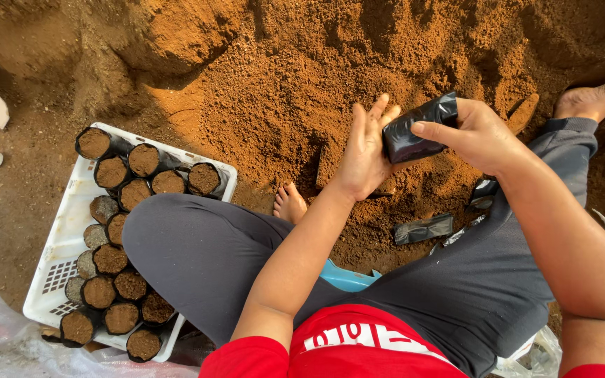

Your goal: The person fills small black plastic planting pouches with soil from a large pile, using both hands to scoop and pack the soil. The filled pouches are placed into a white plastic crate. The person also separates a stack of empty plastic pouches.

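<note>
Left hand [364, 150]: fingers straight, together, flat against black plastic bag [418, 128]. Right hand [476, 134]: thumb and fingers pinching the bag, held above soil heap [274, 77]. White crate [71, 210] of filled bags [113, 259] behind raised knee.

Head view: I hold a black plastic bag [418, 129] between both hands above a mound of loose brown soil [281, 77].

My left hand [364, 150] is flat and open, fingers up, against the bag's left end; my right hand [476, 134] grips its right end, thumb on top. I sit with knees apart, feet bare on the soil. A white crate [64, 241] at my left knee carries rows of soil-filled black bags [113, 210]. Another flat black bag [423, 229] lies on the soil below my hands.
</note>
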